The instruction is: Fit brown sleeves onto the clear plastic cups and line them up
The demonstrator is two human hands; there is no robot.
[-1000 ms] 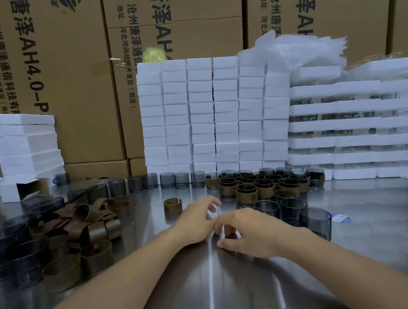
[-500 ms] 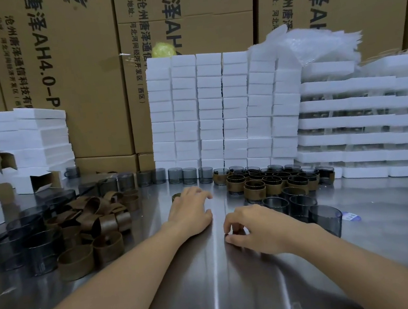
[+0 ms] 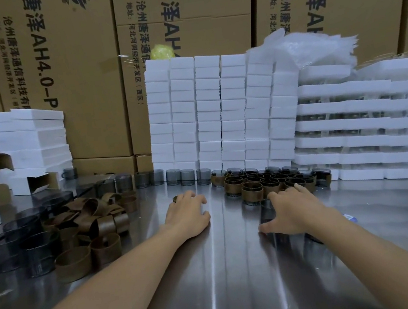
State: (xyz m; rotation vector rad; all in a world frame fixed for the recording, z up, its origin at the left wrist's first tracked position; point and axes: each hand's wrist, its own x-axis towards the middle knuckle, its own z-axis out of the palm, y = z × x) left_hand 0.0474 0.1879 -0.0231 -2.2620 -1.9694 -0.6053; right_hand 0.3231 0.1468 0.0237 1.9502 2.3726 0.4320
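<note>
My left hand (image 3: 187, 212) lies palm down on the steel table (image 3: 226, 275), fingers curled over a loose brown sleeve (image 3: 175, 199); only the sleeve's left edge shows. My right hand (image 3: 293, 210) is spread over a few bare smoky clear cups (image 3: 267, 212), thumb on the table beside them, fingers reaching toward the sleeved cups (image 3: 252, 192). Those stand grouped just behind it. A row of bare clear cups (image 3: 187, 177) runs along the back.
A heap of brown sleeves (image 3: 97, 220) and several dark clear cups (image 3: 28, 245) fill the left side. Stacks of white foam boxes (image 3: 218, 113) and foam trays (image 3: 363, 128) wall off the back and right, with cardboard cartons (image 3: 77, 67) behind.
The hands have parted: my left hand moved forward onto the loose sleeve, and my right hand moved right and forward over the bare cups. The camera has tilted.
</note>
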